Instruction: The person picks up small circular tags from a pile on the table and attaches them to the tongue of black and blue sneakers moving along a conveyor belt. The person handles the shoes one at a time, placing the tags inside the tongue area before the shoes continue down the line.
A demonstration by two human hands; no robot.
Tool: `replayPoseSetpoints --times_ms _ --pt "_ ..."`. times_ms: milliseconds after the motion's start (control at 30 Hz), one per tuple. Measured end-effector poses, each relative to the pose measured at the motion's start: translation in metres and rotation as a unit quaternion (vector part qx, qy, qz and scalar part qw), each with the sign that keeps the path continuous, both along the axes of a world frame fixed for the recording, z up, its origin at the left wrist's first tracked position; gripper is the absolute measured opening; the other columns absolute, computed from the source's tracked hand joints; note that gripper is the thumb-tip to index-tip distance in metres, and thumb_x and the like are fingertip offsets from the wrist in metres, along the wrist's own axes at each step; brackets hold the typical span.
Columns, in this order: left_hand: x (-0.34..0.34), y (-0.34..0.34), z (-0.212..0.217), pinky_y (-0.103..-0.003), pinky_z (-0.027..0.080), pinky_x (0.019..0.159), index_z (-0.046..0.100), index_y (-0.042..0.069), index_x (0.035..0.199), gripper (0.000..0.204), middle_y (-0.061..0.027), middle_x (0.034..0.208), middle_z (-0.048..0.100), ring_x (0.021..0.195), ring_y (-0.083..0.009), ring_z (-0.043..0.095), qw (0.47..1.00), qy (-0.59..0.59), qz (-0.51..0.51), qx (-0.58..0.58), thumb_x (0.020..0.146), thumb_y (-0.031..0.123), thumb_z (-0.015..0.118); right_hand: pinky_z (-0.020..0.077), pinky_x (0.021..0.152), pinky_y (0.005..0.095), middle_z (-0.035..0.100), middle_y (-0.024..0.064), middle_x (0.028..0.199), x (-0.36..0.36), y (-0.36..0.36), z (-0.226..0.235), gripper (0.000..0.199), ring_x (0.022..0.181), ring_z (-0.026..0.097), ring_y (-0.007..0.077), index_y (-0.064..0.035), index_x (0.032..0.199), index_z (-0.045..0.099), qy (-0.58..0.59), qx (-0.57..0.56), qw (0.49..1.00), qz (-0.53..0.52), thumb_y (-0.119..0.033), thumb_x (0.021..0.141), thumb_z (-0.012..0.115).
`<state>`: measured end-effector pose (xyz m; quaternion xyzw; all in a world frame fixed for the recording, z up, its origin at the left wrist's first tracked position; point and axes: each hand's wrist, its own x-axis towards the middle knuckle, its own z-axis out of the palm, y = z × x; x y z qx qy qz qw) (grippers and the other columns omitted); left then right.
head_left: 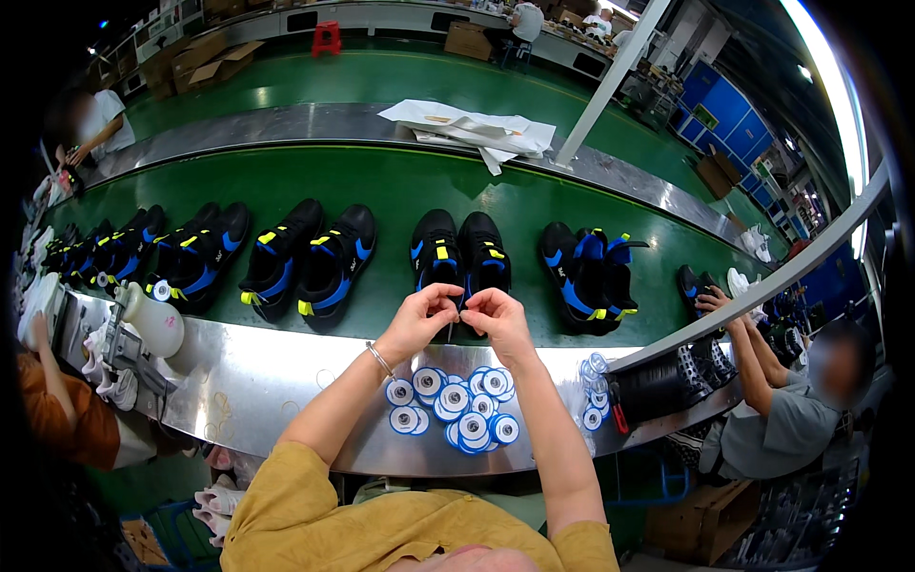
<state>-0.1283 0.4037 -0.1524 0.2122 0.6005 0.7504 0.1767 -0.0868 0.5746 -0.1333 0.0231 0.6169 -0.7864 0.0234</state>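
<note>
My left hand [417, 322] and my right hand [502, 326] meet over the edge of the green belt, fingertips pinched close together. Something thin and dark shows below the fingertips, too small to make out. Just beyond them stands a pair of black sneakers, the left shoe [435, 236] and the right shoe [480, 238], with blue sides and yellow-green tabs; my hands partly cover their near ends. Between my forearms, a loose pile of round white tags [474, 427] with blue rims lies on the metal ledge [286, 381].
More black-and-blue sneakers [338, 257] line the green belt [400, 181] on both sides. A plastic bag of round tags [595, 391] and a red-handled tool [618, 410] lie right. White sheets [477, 129] rest across the belt. A co-worker [786, 410] handles shoes at right; others sit left.
</note>
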Motion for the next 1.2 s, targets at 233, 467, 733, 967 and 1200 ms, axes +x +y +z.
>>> replayPoseSetpoints --times_ms 233,467,733,967,1200 --pt "-0.002 -0.005 0.002 -0.022 0.047 0.079 0.052 -0.002 0.118 0.032 0.0007 0.084 0.055 0.080 -0.0064 0.054 0.999 0.001 -0.028 -0.029 0.086 -0.002 0.057 0.0372 0.055 0.0181 0.060 -0.0008 0.076 -0.005 -0.003 -0.005 0.015 0.066 0.053 0.0045 -0.0054 0.088 0.060 0.008 0.004 1.000 0.020 -0.002 0.077 0.069" --pt "-0.003 -0.009 0.000 -0.020 0.046 0.077 0.053 -0.001 0.116 0.031 0.0008 0.086 0.056 0.080 -0.0053 0.054 1.000 -0.007 -0.009 -0.026 0.086 -0.002 0.057 0.0386 0.055 0.0193 0.062 0.0028 0.076 -0.005 -0.010 -0.005 0.011 0.064 0.053 0.0069 -0.0032 0.085 0.060 -0.004 0.014 0.999 0.029 -0.002 0.078 0.069" --pt "-0.005 -0.014 -0.004 -0.019 0.045 0.074 0.054 -0.001 0.115 0.031 0.0000 0.086 0.057 0.080 -0.0052 0.054 1.000 -0.005 0.001 -0.030 0.085 -0.004 0.057 0.0327 0.049 0.0195 0.058 0.0006 0.069 -0.006 -0.014 -0.013 0.012 0.056 0.046 0.0056 -0.0032 0.080 0.060 -0.047 0.051 0.997 0.017 -0.007 0.079 0.071" --pt "-0.007 -0.018 -0.001 -0.019 0.045 0.072 0.056 -0.001 0.112 0.028 0.0004 0.084 0.058 0.077 -0.0051 0.053 0.999 0.020 0.011 -0.044 0.085 -0.003 0.057 0.0295 0.048 0.0187 0.054 -0.0031 0.066 -0.007 -0.024 0.000 0.013 0.055 0.043 0.0031 -0.0052 0.077 0.060 -0.005 0.074 0.997 0.036 -0.010 0.079 0.072" --pt "-0.003 -0.026 -0.007 -0.023 0.044 0.071 0.058 0.001 0.113 0.026 -0.0015 0.083 0.056 0.077 -0.0097 0.053 0.985 0.115 0.047 -0.122 0.087 0.001 0.056 0.0360 0.050 0.0185 0.056 -0.0026 0.067 0.003 0.013 0.021 0.009 0.057 0.048 0.0039 -0.0036 0.082 0.063 0.012 0.095 0.994 -0.054 -0.012 0.082 0.068"
